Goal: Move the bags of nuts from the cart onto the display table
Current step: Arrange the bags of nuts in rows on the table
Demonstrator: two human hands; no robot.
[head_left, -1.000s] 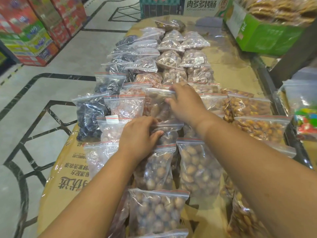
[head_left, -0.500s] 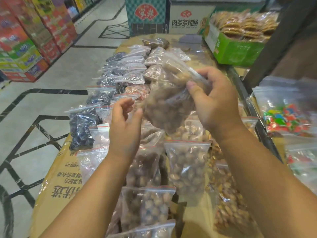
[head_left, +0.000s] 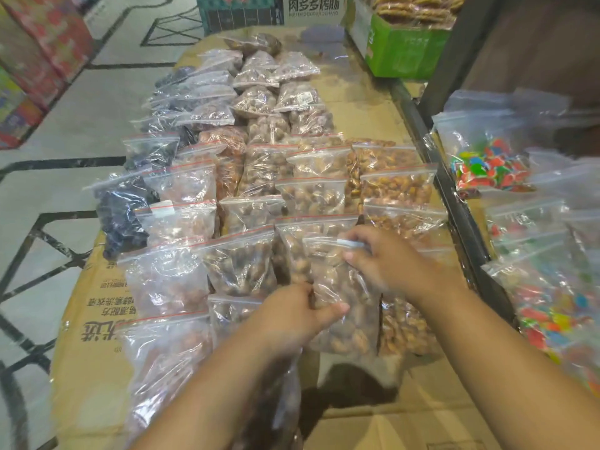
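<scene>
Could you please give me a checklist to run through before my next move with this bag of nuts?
1. Right hand pinches top seal of clear zip-lock bag of brown nuts: ok.
2. Left hand grips its lower edge: ok.
3. Seal fully closed: cannot tell.
4. Bare brown cardboard table cover beside the bag: ok.
5. Bag resting on the table: cannot tell.

The zip bags [head_left: 240, 261] are clear with red seal lines over brown nuts; the leftmost bags [head_left: 120, 216] hold blue-black contents. The cardboard [head_left: 97, 368] is tan with dark print, the box [head_left: 399, 50] green, the floor [head_left: 65, 125] grey with black lines.
</scene>
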